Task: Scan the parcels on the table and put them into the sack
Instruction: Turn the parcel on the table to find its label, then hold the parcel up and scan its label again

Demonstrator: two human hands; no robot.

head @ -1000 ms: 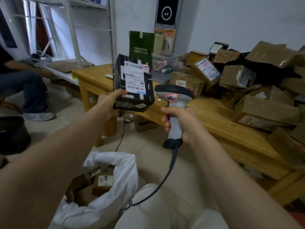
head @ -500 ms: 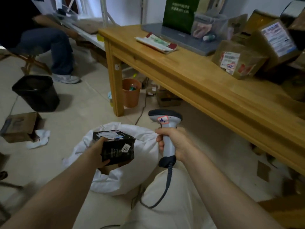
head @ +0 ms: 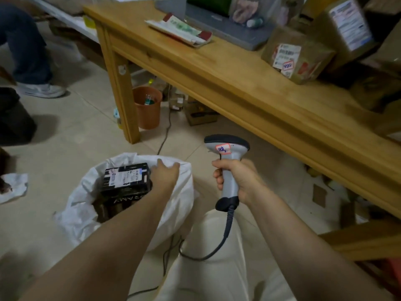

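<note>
With the left hand (head: pixel 166 178) loose-fingered beside it and the right hand (head: pixel 236 179) gripping the scanner (head: pixel 226 146), the black parcel (head: pixel 127 178), perched atop boxes (head: pixel 124 200) in the white sack (head: pixel 183 203), could slide out.

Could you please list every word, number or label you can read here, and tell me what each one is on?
"PRAMY", upside down and partly hidden: on the black box under the top parcel in the sack.
Handwritten number on the scanner sticker: perhaps "102", not certain.
Handwritten number on the brown parcel sticker, on the table: blurred.
Shipping labels and the paper: too small or blurred.
</note>
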